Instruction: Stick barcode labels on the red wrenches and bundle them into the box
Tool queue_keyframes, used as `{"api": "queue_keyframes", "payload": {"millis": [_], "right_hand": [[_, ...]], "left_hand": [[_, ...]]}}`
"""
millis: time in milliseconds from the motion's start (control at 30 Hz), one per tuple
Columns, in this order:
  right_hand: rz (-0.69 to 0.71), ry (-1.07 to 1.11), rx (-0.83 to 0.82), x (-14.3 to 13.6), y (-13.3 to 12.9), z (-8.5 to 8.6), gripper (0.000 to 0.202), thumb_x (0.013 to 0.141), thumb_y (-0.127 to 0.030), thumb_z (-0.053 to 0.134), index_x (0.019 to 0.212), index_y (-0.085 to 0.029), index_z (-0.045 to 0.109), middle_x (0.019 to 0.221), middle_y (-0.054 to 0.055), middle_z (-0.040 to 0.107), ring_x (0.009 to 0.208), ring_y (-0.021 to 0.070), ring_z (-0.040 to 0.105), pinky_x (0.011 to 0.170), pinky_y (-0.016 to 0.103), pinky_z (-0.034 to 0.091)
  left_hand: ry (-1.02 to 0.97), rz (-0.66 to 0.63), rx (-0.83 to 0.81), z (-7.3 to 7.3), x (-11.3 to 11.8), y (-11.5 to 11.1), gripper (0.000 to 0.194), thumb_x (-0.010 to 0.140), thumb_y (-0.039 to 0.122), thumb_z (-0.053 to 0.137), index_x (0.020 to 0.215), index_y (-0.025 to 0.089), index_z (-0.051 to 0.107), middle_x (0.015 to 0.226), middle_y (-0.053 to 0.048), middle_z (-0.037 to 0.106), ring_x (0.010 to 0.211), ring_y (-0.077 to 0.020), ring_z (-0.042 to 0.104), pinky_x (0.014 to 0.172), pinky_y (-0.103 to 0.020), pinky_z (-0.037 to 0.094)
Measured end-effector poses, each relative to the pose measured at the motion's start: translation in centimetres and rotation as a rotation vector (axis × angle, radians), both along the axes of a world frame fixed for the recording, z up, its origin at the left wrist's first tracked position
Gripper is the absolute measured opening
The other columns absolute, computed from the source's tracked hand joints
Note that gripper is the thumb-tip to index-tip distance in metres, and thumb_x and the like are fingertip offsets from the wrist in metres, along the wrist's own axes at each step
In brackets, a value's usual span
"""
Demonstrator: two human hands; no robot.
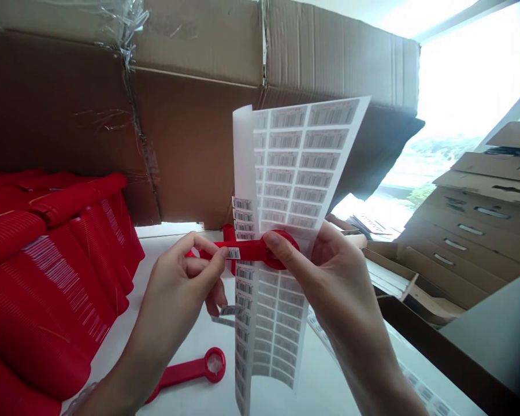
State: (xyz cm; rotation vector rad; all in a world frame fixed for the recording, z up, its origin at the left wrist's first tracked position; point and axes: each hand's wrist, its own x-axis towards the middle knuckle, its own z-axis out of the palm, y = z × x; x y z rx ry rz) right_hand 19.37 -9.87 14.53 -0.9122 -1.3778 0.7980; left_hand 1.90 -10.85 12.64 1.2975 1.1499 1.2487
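Observation:
A red plastic tool (250, 251) with a round end and a flat handle lies level in front of a sheet of barcode stickers (325, 141). My right hand (333, 271) is closed on the round end, thumb on top, and also holds the sheet behind it. At the handle, my left hand (186, 277) pinches the end of a small barcode sticker (233, 253), which lies against the red plastic. Whether the sticker is fully stuck down I cannot tell. Loose sticker strips (229, 312) hang beside the left fingers. The sheet's left edge is folded over.
Another red tool (190, 371) lies on the white table (199, 398). Stacked red ribbed pieces (69, 283) bearing barcodes fill the left. A large cardboard box (190, 133) stands behind. Cardboard boxes (472, 214) and an open carton (385, 263) are on the right, near a window.

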Motion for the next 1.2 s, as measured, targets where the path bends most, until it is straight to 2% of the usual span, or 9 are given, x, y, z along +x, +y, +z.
{"api": "queue_keyframes", "payload": {"millis": [200, 367, 433, 500, 600, 667, 833, 1067, 1200], "right_hand": [[-0.093, -0.021, 0.008, -0.3, 1.0, -0.4, 0.034, 0.080, -0.039, 0.085, 0.105, -0.020, 0.073, 0.091, 0.004, 0.077, 0.078, 0.0214, 0.075, 0.063, 0.031, 0.065], [-0.102, -0.002, -0.013, 0.5, 2.3, -0.6, 0.039, 0.081, -0.045, 0.083, 0.108, -0.020, 0.072, 0.101, 0.005, 0.078, 0.086, 0.0207, 0.076, 0.068, 0.030, 0.065], [-0.081, 0.020, -0.023, 0.7, 2.5, -0.6, 0.039, 0.081, -0.045, 0.083, 0.109, -0.020, 0.072, 0.101, 0.005, 0.079, 0.085, 0.0201, 0.076, 0.066, 0.028, 0.065], [-0.070, 0.048, -0.023, 0.7, 2.5, -0.6, 0.037, 0.081, -0.044, 0.083, 0.107, -0.020, 0.073, 0.099, 0.005, 0.079, 0.086, 0.0201, 0.076, 0.064, 0.026, 0.064], [-0.060, 0.077, -0.008, 0.2, 2.1, -0.7, 0.034, 0.082, -0.042, 0.083, 0.106, -0.020, 0.073, 0.099, 0.006, 0.079, 0.087, 0.0215, 0.076, 0.065, 0.028, 0.064], [-0.039, 0.101, 0.010, -0.3, 1.8, -1.0, 0.030, 0.084, -0.041, 0.081, 0.105, -0.021, 0.074, 0.102, 0.006, 0.079, 0.089, 0.0227, 0.077, 0.068, 0.030, 0.065], [-0.003, 0.171, 0.023, -1.9, 1.0, -2.1, 0.025, 0.086, -0.041, 0.079, 0.104, -0.024, 0.075, 0.100, 0.004, 0.079, 0.092, 0.0225, 0.076, 0.077, 0.032, 0.065], [-0.030, 0.203, 0.002, -2.0, 0.8, -2.0, 0.026, 0.082, -0.039, 0.083, 0.102, -0.024, 0.075, 0.096, 0.003, 0.079, 0.086, 0.0197, 0.076, 0.071, 0.027, 0.064], [0.010, 0.195, 0.012, -1.3, 1.1, -1.6, 0.026, 0.083, -0.038, 0.083, 0.102, -0.023, 0.075, 0.097, 0.003, 0.079, 0.087, 0.0191, 0.076, 0.070, 0.025, 0.064]], "left_hand": [[0.045, 0.098, 0.027, -1.0, -0.6, 2.0, 0.050, 0.087, 0.058, 0.070, 0.086, 0.025, 0.032, 0.053, 0.006, 0.063, 0.042, -0.0104, 0.053, 0.042, -0.017, 0.040], [-0.100, 0.178, 0.155, 1.0, -2.1, 0.6, 0.036, 0.094, 0.055, 0.060, 0.100, 0.025, 0.041, 0.072, 0.004, 0.071, 0.046, -0.0127, 0.060, 0.045, -0.024, 0.051], [-0.153, 0.340, 0.300, 1.6, -2.0, -0.5, 0.027, 0.096, 0.046, 0.058, 0.104, 0.027, 0.041, 0.100, 0.000, 0.075, 0.061, -0.0143, 0.068, 0.060, -0.031, 0.060], [-0.113, 0.488, 0.487, 1.7, -1.3, -1.1, 0.028, 0.096, 0.035, 0.059, 0.109, 0.030, 0.035, 0.140, -0.002, 0.060, 0.095, -0.0178, 0.072, 0.089, -0.038, 0.061], [0.130, 0.576, 0.731, 0.5, 0.1, -0.8, 0.047, 0.089, 0.026, 0.069, 0.112, 0.030, 0.028, 0.166, -0.006, 0.023, 0.145, -0.0236, 0.042, 0.121, -0.044, 0.040], [0.232, 0.573, 0.751, -0.4, 0.7, -0.1, 0.056, 0.086, 0.029, 0.075, 0.115, 0.029, 0.027, 0.167, -0.011, 0.014, 0.152, -0.0270, 0.030, 0.124, -0.048, 0.035], [0.166, 0.441, 0.461, -0.8, 0.8, 0.3, 0.067, 0.082, 0.046, 0.079, 0.122, 0.033, 0.026, 0.167, -0.010, 0.004, 0.153, -0.0273, 0.027, 0.121, -0.049, 0.039], [-0.053, 0.313, 0.457, -0.7, 0.2, 0.6, 0.049, 0.090, 0.039, 0.070, 0.116, 0.034, 0.029, 0.167, -0.005, 0.019, 0.143, -0.0226, 0.043, 0.102, -0.041, 0.057], [-0.060, 0.231, 0.356, -0.6, -1.0, 1.5, 0.057, 0.085, 0.046, 0.075, 0.126, 0.034, 0.037, 0.164, -0.006, 0.032, 0.144, -0.0260, 0.045, 0.098, -0.037, 0.058]]}}
